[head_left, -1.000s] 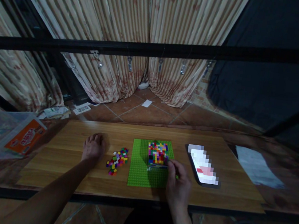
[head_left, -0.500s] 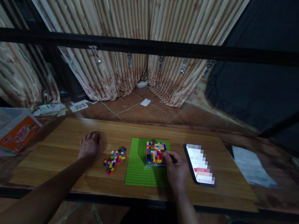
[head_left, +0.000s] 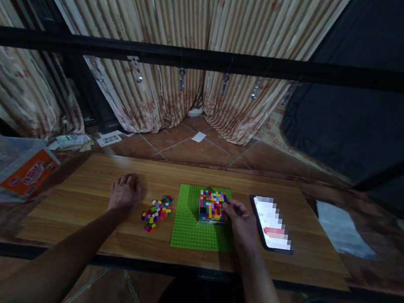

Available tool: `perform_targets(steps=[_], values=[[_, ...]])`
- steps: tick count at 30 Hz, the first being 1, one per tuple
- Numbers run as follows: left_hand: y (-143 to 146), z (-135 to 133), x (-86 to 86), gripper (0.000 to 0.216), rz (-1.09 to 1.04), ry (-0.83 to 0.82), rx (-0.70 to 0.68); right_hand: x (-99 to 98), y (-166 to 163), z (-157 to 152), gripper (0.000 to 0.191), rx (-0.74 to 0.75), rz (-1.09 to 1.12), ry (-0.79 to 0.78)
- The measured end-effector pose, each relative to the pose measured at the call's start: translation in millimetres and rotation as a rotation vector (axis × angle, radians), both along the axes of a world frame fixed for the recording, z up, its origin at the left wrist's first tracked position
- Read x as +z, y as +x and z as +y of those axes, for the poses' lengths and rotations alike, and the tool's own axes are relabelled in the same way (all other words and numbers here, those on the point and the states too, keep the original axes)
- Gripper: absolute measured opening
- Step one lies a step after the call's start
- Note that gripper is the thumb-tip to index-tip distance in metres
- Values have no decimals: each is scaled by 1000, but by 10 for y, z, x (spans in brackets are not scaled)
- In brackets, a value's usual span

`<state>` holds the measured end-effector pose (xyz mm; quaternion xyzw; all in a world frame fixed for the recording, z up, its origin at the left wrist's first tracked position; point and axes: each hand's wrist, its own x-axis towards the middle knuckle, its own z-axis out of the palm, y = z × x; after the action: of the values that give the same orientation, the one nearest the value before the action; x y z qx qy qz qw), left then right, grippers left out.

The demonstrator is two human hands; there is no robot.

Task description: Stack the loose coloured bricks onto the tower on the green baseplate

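A green studded baseplate (head_left: 192,227) lies on the wooden table (head_left: 76,224). On its far half stands a square block of many-coloured small bricks (head_left: 211,206). My right hand (head_left: 242,224) rests at the block's right edge, fingers pinched against it; whether a brick is between them is hidden. My left hand (head_left: 125,195) lies curled into a loose fist on the table, left of a loose pile of small coloured bricks (head_left: 157,212), apart from it.
A phone (head_left: 270,222) with a lit screen lies right of the baseplate. A clear plastic box with an orange label (head_left: 5,173) sits at the table's left end. A white sheet (head_left: 342,229) lies at the right. A black bar (head_left: 214,61) crosses overhead.
My right hand has moved from the block's near right corner up along its right edge. The left hand has stayed in place. The view has shifted slightly.
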<state>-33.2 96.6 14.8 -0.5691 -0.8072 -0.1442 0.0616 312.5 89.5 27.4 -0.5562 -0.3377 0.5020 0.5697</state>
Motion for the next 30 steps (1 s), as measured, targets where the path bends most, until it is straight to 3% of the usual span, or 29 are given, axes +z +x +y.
perform_targets(steps=[10,18,30], values=[[0,1,-7,41,-10,-6,6,76,-53,33,37,-7,18,-26],[13,-2,15,44,-15,-16,3,-9,12,-87,36,-3,71,-19],[-17,4,-2,42,-17,-3,-9,-44,-63,-74,30,-25,-114,10]])
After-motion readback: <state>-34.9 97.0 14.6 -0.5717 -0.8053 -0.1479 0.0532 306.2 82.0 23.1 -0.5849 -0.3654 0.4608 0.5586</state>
